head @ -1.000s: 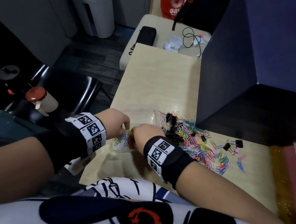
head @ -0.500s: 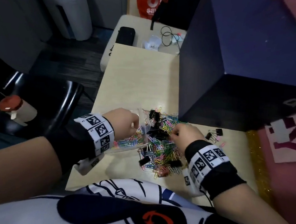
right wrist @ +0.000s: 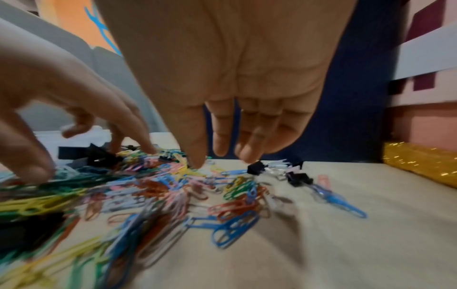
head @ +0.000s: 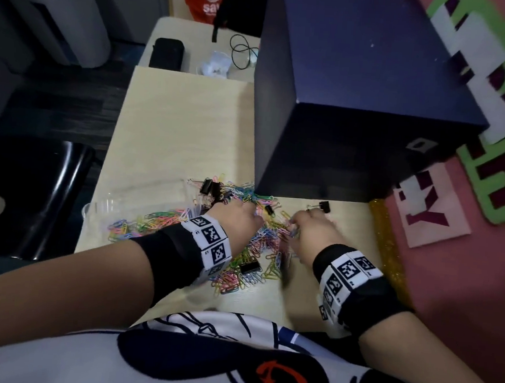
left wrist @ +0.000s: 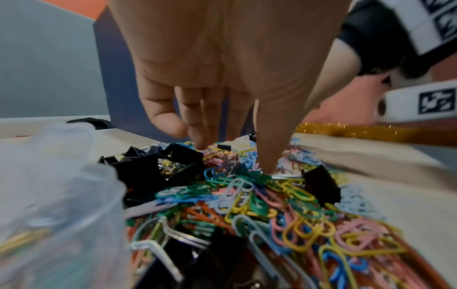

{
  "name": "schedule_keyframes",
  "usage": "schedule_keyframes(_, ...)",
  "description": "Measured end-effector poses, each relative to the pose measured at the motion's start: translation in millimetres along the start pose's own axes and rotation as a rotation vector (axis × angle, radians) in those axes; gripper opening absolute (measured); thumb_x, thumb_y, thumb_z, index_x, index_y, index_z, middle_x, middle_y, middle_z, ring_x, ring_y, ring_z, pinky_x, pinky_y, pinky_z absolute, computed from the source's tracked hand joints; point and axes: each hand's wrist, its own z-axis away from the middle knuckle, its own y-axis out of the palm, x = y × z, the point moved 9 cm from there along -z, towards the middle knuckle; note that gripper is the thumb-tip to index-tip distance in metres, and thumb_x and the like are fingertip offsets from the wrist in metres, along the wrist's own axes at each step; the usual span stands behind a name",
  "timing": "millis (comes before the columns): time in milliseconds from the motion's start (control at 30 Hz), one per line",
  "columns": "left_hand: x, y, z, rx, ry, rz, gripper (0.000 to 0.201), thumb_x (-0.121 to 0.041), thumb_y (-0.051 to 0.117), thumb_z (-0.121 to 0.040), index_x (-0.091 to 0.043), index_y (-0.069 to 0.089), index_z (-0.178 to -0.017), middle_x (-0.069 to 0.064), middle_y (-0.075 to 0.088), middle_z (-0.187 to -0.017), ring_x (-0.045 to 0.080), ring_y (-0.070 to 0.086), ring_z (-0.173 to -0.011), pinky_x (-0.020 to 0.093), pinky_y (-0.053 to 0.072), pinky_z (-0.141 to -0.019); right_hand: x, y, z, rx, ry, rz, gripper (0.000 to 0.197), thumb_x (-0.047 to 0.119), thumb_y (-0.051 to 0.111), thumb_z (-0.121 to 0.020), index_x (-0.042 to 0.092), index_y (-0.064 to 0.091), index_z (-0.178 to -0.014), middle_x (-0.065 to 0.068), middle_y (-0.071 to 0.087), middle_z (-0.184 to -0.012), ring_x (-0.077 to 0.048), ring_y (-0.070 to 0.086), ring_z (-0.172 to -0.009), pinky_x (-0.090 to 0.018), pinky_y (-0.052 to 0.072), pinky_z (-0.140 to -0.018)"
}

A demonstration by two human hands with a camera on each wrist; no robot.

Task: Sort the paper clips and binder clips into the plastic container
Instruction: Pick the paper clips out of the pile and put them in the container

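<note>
A heap of coloured paper clips (head: 259, 245) mixed with black binder clips (head: 209, 187) lies on the pale table (head: 183, 132). The clear plastic container (head: 110, 202) sits left of the heap with several paper clips inside; it is a blur in the left wrist view (left wrist: 56, 176). My left hand (head: 255, 218) reaches down into the heap, with the thumb (left wrist: 267, 162) and straight fingers touching clips and gripping nothing. My right hand (head: 295, 224) hovers at the heap's right side, its thumb tip (right wrist: 197, 162) on the clips and its fingers hanging loose. One binder clip (head: 322, 206) lies apart beyond it.
A large dark blue box (head: 354, 123) stands on the table directly behind the heap. A gold glitter strip (head: 388, 245) borders the table on the right. A black chair (head: 36, 191) is on the left. A farther table holds a black case (head: 166, 53) and a cable.
My left hand has left the container and moved right onto the heap. My right hand went from the container to the heap's right side. The head view has turned to the right.
</note>
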Motion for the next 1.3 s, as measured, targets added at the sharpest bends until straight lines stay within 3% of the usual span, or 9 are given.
schedule_keyframes(167,-2.2,4.4,-12.2,0.016,-0.062,-0.059,0.038,-0.015,0.051,-0.089,-0.016,0.049,-0.128,0.009,0.049,-0.121,0.03,0.048,-0.113,0.045,0.045,-0.087,30.4,37.4,-0.7,0.142,-0.22,0.024,0.074,0.042,0.067,-0.08,0.029,0.029,-0.142,-0.005,0.031,-0.137,-0.03,0.044,-0.121,-0.042,0.042,-0.102)
schedule_keyframes(400,-12.0,9.4,-23.1,0.123,-0.018,-0.115,0.033,-0.006,0.051,-0.089,-0.009,0.054,-0.122,0.012,0.05,-0.114,0.034,0.055,-0.104,0.043,0.054,-0.082,27.6,42.2,-8.7,0.08,-0.192,0.023,0.045,0.026,0.059,-0.087,0.018,0.037,-0.125,-0.01,0.031,-0.125,-0.035,0.052,-0.106,-0.043,0.049,-0.088)
schedule_keyframes(533,-13.1,8.9,-23.6,0.155,-0.011,-0.075,0.03,-0.005,0.048,-0.09,-0.005,0.053,-0.12,0.014,0.05,-0.114,0.034,0.058,-0.102,0.038,0.051,-0.079,30.4,38.5,-5.2,0.097,-0.219,-0.014,0.048,0.04,0.061,-0.085,0.021,0.037,-0.123,-0.009,0.033,-0.12,-0.033,0.05,-0.101,-0.044,0.049,-0.086)
schedule_keyframes(633,-7.7,2.1,-21.0,0.08,-0.018,0.007,0.021,-0.007,0.047,-0.091,-0.006,0.055,-0.11,0.013,0.051,-0.109,0.033,0.059,-0.097,0.038,0.05,-0.078,33.8,34.5,-2.7,0.105,-0.226,-0.001,0.034,0.023,0.054,-0.088,0.02,0.04,-0.119,-0.01,0.035,-0.117,-0.034,0.052,-0.099,-0.041,0.048,-0.083)
schedule_keyframes(700,-3.6,-3.3,-18.0,0.026,-0.005,0.071,0.019,-0.013,0.049,-0.093,-0.008,0.057,-0.109,0.011,0.054,-0.109,0.03,0.058,-0.098,0.036,0.048,-0.08,35.7,32.4,-2.4,0.115,-0.223,-0.005,0.037,0.006,0.047,-0.087,0.018,0.043,-0.122,-0.011,0.037,-0.118,-0.034,0.053,-0.1,-0.04,0.046,-0.086)
schedule_keyframes(800,7.1,-18.0,-12.1,-0.074,-0.009,0.222,0.021,-0.025,0.056,-0.091,-0.012,0.061,-0.106,0.007,0.059,-0.109,0.025,0.056,-0.103,0.032,0.043,-0.083,37.5,28.8,-4.6,0.108,-0.21,-0.022,0.043,-0.003,0.043,-0.084,0.014,0.048,-0.123,-0.011,0.04,-0.12,-0.033,0.056,-0.104,-0.039,0.047,-0.091)
schedule_keyframes(1000,47.8,-47.7,13.6,-0.232,-0.086,0.503,0.019,-0.031,0.07,-0.083,-0.018,0.069,-0.097,-0.001,0.067,-0.095,0.016,0.059,-0.088,0.023,0.039,-0.076,42.5,10.3,-12.3,0.077,-0.165,0.044,0.031,0.006,0.049,-0.09,0.011,0.055,-0.12,-0.013,0.054,-0.117,-0.031,0.055,-0.107,-0.032,0.045,-0.087)
schedule_keyframes(1133,85.6,-50.8,38.0,-0.181,-0.171,0.543,0.018,-0.028,0.073,-0.081,-0.015,0.07,-0.093,-0.006,0.06,-0.073,0.012,0.053,-0.073,0.018,0.035,-0.059,61.1,-14.3,-8.2,-0.001,-0.18,0.001,0.022,0.014,0.057,-0.089,0.016,0.061,-0.111,-0.01,0.059,-0.113,-0.027,0.056,-0.104,-0.024,0.039,-0.079)
schedule_keyframes(1300,134.8,-34.4,70.8,-0.064,-0.314,0.494,0.022,-0.029,0.075,-0.078,-0.013,0.068,-0.092,-0.011,0.057,-0.069,0.013,0.053,-0.071,0.022,0.036,-0.057,114.7,-28.3,4.1,0.002,-0.285,-0.109,0.021,0.025,0.064,-0.087,0.02,0.063,-0.108,-0.004,0.062,-0.114,-0.023,0.055,-0.108,-0.025,0.04,-0.082)
